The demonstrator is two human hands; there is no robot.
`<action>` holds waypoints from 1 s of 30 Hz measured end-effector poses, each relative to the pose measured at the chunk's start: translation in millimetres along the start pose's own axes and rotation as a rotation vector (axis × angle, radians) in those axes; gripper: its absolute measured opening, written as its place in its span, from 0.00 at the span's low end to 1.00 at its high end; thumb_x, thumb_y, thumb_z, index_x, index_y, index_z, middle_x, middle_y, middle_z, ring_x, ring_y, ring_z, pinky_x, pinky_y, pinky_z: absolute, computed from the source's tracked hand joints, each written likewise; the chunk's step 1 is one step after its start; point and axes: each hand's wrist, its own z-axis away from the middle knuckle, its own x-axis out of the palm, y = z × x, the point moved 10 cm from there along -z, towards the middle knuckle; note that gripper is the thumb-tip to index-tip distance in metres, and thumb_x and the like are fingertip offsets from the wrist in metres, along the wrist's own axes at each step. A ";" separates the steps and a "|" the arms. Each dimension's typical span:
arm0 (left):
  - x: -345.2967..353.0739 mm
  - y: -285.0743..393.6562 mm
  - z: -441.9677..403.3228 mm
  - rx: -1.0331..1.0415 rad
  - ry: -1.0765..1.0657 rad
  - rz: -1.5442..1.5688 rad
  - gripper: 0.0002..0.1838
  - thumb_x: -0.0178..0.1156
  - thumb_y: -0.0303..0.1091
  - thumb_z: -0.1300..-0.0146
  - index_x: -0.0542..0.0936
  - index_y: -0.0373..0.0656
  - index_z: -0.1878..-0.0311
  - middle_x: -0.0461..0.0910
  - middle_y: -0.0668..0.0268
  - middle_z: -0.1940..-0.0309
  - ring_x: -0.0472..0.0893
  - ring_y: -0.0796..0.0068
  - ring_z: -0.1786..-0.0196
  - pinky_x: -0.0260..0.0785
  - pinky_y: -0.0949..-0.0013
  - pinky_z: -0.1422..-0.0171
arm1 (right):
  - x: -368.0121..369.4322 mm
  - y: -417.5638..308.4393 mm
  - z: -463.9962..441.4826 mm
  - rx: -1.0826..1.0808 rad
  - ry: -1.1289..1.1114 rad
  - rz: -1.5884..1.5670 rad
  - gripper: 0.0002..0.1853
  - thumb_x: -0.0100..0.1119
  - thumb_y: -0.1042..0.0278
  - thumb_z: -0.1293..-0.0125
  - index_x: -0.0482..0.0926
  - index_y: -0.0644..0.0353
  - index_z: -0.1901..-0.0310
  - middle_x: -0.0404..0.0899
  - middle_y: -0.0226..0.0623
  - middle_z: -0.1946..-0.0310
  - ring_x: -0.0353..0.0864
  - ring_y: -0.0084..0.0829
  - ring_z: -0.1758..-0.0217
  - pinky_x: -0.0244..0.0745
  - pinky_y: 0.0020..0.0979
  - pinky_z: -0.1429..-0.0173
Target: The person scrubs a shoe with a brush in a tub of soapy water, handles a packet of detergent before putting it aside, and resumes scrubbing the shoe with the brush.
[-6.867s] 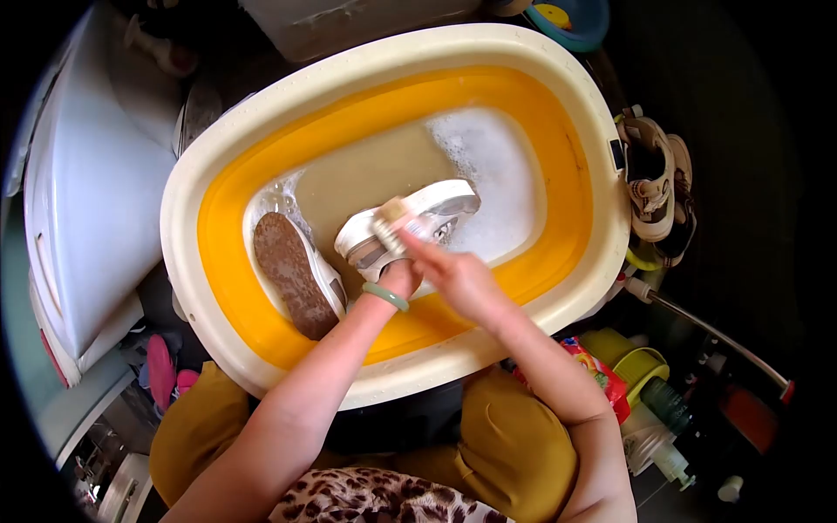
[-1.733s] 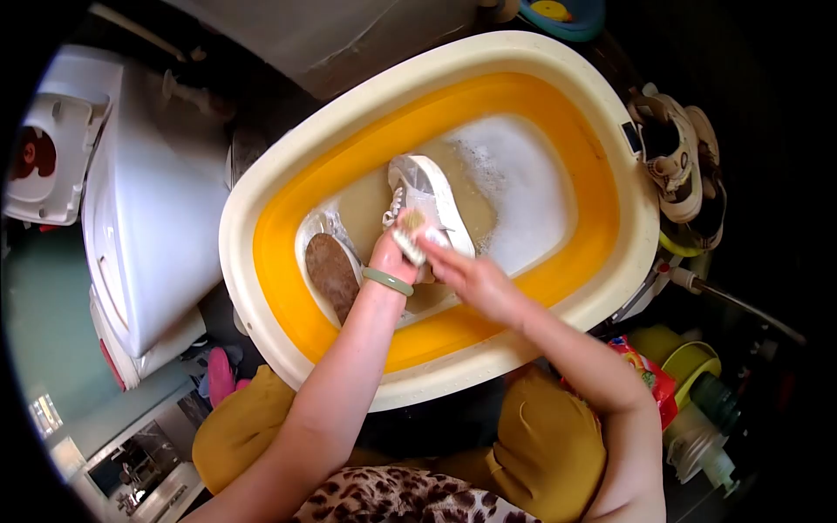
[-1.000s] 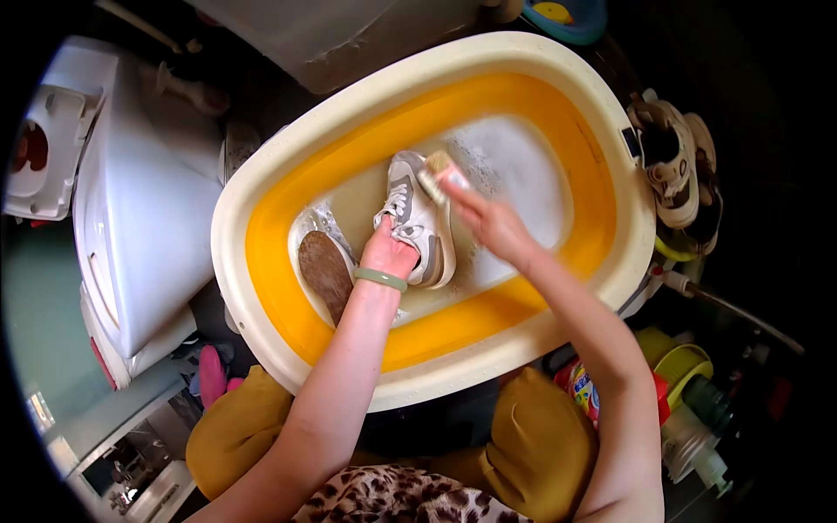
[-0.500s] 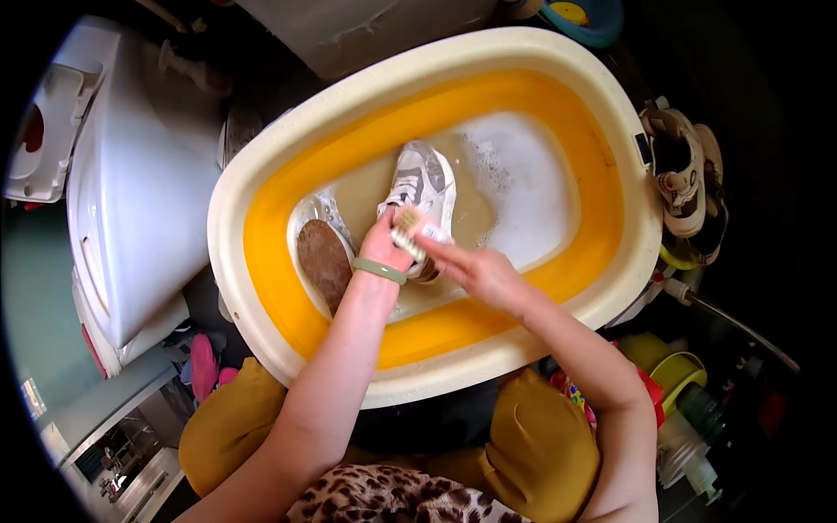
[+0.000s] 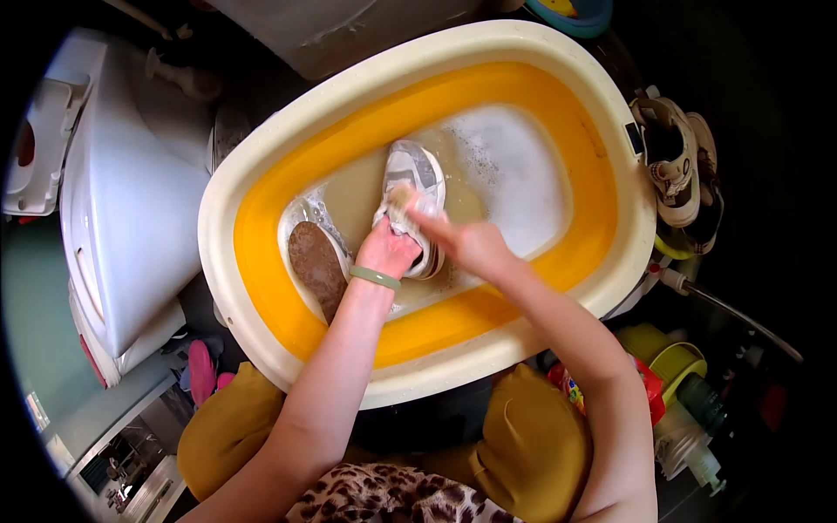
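Note:
A white and grey sneaker (image 5: 411, 166) stands in murky water inside a yellow and cream tub (image 5: 602, 200). My left hand (image 5: 390, 250), a green bangle at its wrist, is closed on the shoe near its tongue and opening. Blurred by motion, my right hand (image 5: 475, 247) grips a small scrub brush (image 5: 403, 197) against the laces; the brush's handle is mostly covered by the fingers. Left of my left hand lies another shoe (image 5: 317, 264), brown sole up, partly in the water.
White suds (image 5: 527, 174) float at the tub's right side. Outside the rim on the right are more sneakers (image 5: 671, 161) and a metal pipe (image 5: 741, 318). A white toilet-like fixture (image 5: 131, 192) stands at left. My knees (image 5: 532, 436) are close to the tub's near side.
The brush has moved up and slightly left along the shoe's laces, with my right hand following. My left hand keeps its hold on the sneaker. The whole view has shifted slightly.

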 end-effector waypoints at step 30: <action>-44.4 41.0 -4.3 0.069 0.207 -0.118 0.20 0.36 0.40 0.28 0.67 0.41 0.41 0.72 0.59 0.44 0.72 0.64 0.41 0.59 0.60 0.33 | -22.8 -2.4 -71.2 -0.045 0.051 0.037 0.23 0.49 0.57 0.36 0.64 0.25 0.39 0.77 0.41 0.77 0.77 0.43 0.78 0.72 0.41 0.72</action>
